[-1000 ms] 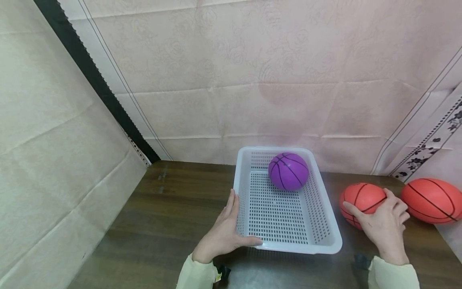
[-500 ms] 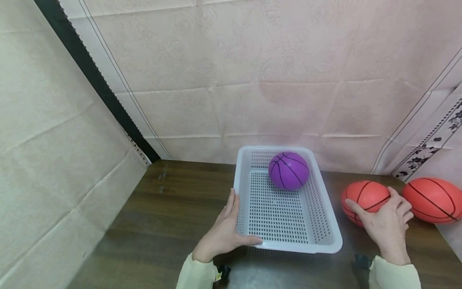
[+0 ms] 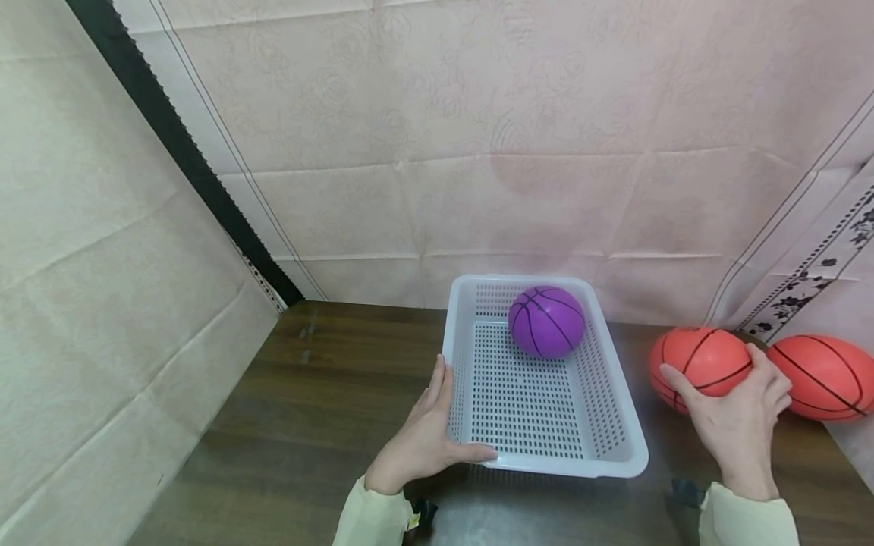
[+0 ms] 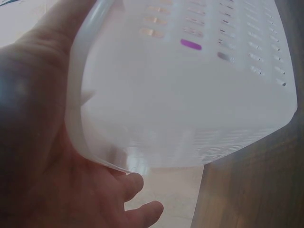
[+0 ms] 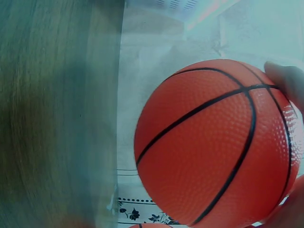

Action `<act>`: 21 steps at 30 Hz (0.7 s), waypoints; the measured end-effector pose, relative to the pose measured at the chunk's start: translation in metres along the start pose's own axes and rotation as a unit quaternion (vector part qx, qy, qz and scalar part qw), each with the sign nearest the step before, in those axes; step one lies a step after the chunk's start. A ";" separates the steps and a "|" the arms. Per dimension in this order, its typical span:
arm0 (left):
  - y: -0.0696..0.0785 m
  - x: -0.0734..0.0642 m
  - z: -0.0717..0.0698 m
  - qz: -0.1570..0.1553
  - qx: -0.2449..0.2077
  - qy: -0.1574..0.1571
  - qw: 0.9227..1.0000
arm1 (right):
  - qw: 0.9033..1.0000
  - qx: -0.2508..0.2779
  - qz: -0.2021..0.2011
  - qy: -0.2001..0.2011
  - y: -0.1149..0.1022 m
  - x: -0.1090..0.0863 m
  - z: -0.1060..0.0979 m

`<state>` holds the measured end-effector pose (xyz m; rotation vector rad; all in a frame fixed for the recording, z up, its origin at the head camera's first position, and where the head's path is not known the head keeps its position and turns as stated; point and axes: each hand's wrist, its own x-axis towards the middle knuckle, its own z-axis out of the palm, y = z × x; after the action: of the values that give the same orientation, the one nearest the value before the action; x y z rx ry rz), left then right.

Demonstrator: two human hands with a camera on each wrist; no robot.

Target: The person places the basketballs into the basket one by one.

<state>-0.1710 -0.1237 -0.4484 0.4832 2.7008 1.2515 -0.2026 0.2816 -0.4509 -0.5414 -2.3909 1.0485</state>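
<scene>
A white plastic basket (image 3: 539, 447) with slotted walls stands on the table, and a small purple basketball (image 3: 546, 322) lies at its far end. At the basket's near left corner is my left hand (image 3: 423, 440), its fingers straight along the left side and its thumb on the near rim. My right hand (image 3: 740, 421) grips a small red basketball (image 3: 699, 360) to the right of the basket, thumb on the left and fingers on the far right side. In the right wrist view that red basketball (image 5: 213, 142) shows apart from the table surface.
A second red basketball (image 3: 822, 377) sits at the table's right end, just beyond my right hand. Pale patterned cloth (image 3: 512, 152) hangs along the table's back edge and both sides. The dark wooden table (image 3: 307, 409) extends left of the basket.
My right hand has raised the red basketball, moving slightly right and toward the back, so it looks bigger. The left hand, the basket and the purple basketball stay in place.
</scene>
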 end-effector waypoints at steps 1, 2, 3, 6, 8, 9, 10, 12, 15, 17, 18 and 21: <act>0.000 0.000 0.000 0.000 0.000 0.000 1.000 | 1.000 0.004 -0.001 0.002 -0.001 0.000 0.000; 0.000 0.000 0.000 0.000 0.000 0.000 1.000 | 1.000 0.008 -0.002 0.004 -0.001 0.000 0.000; 0.000 0.000 0.000 0.000 0.000 0.000 1.000 | 1.000 0.012 -0.002 0.006 -0.002 0.000 -0.001; 0.001 0.000 -0.001 0.000 0.000 0.000 1.000 | 1.000 0.022 0.002 0.008 -0.003 0.000 -0.001; 0.001 0.000 -0.001 0.001 0.000 -0.001 1.000 | 1.000 0.029 0.005 0.011 -0.004 0.000 -0.001; 0.001 0.000 -0.001 0.001 -0.001 -0.001 1.000 | 0.999 0.032 0.004 0.014 -0.005 0.000 -0.002; 0.001 0.000 0.000 0.000 -0.002 -0.001 1.000 | 0.999 0.037 0.002 0.017 -0.005 0.000 -0.001; 0.001 0.000 0.000 -0.002 -0.003 0.000 1.000 | 0.999 0.047 -0.002 0.025 -0.005 0.000 -0.001; 0.000 0.000 0.000 -0.002 -0.003 0.001 1.000 | 0.997 0.064 -0.011 0.039 -0.006 -0.001 -0.002; 0.000 0.000 0.000 -0.001 -0.003 0.001 1.000 | 0.996 0.073 -0.013 0.047 -0.007 -0.001 -0.002; -0.001 0.000 0.000 0.000 -0.003 0.001 1.000 | 0.996 0.076 -0.014 0.049 -0.008 -0.002 -0.002; -0.001 0.001 0.001 0.002 0.000 0.001 1.000 | 0.994 0.086 -0.021 0.062 -0.009 -0.003 -0.002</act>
<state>-0.1716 -0.1237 -0.4498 0.4883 2.7028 1.2542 -0.2005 0.2761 -0.4436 -0.4784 -2.1713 1.1551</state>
